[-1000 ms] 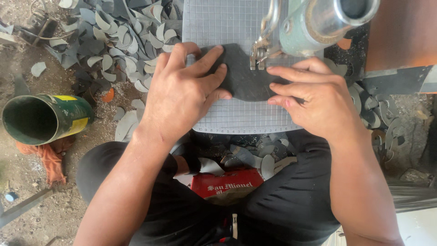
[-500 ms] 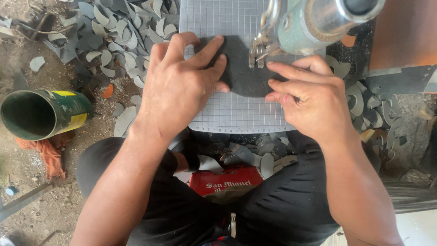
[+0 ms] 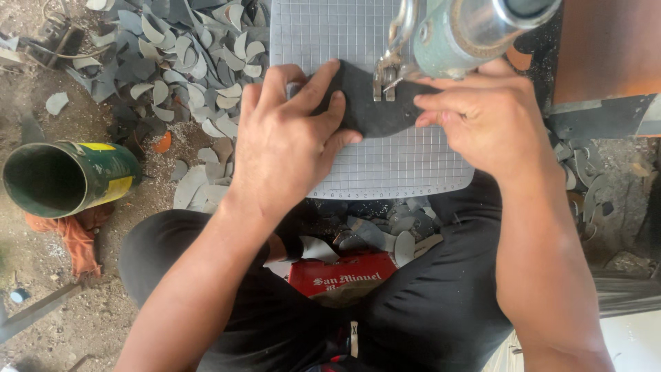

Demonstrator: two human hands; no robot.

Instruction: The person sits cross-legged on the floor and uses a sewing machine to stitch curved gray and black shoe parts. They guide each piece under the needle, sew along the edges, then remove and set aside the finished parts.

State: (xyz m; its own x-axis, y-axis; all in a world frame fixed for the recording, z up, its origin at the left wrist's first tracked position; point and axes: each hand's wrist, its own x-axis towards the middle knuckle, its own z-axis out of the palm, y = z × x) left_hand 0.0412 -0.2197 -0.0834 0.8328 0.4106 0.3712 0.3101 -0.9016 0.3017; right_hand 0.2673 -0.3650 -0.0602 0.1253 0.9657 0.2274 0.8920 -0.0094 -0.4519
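On the pale gridded cutting mat (image 3: 385,162), a dark, flat piece of material (image 3: 372,114) lies under the presser foot (image 3: 384,81) of a grey-green sewing machine head (image 3: 458,34) that reaches in from the upper right. The person sits over it, legs in black on either side of a red crate (image 3: 341,279).

The left hand (image 3: 286,148) lies palm down on the left end of the dark piece. Its fingers are spread apart and stretched flat, the tips pressing on the material's upper and left edge, the thumb angled along the lower edge towards the foot. It pins the piece to the mat rather than closing round it.

The right hand (image 3: 482,117) rests on the right end, just beside the foot. Its fingers lie close together and point left, flat on the material; the far fingers are partly hidden behind the machine head, so how they sit there I cannot tell. The dark piece therefore spans between the two hands, with the foot standing on its middle.

Around the mat, grey curved offcuts (image 3: 186,48) lie heaped on the dirt floor, with more below the mat's near edge. A green tin can (image 3: 65,176) lies on its side to the left, open mouth facing left, on an orange rag (image 3: 72,238).
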